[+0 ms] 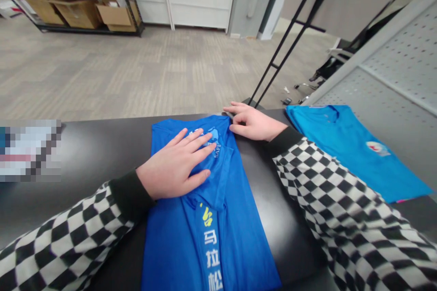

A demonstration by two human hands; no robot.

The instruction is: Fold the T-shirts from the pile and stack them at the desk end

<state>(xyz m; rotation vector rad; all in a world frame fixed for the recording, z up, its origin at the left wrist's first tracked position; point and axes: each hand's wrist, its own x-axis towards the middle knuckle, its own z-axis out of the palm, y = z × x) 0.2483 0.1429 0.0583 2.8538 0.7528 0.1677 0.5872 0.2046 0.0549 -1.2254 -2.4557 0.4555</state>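
Note:
A royal blue T-shirt (246,236), folded lengthwise, lies on the dark table in front of me. White and yellow characters run down its middle, and a sleeve is folded over near the top. My left hand (179,161) rests flat on the shirt's upper part, fingers spread, partly covering a white and light-blue print. At the shirt's top right corner is my right hand (254,122), its thumb and index finger pinching the fabric edge while the other fingers stretch out beyond it.
A lighter blue folded T-shirt (348,145) lies at the table's right, beside a perforated grey panel (403,54). A pixelated item (29,150) sits on the left of the black table (102,145). Beyond are a black metal stand (290,36) and a shelf with cardboard boxes (78,11).

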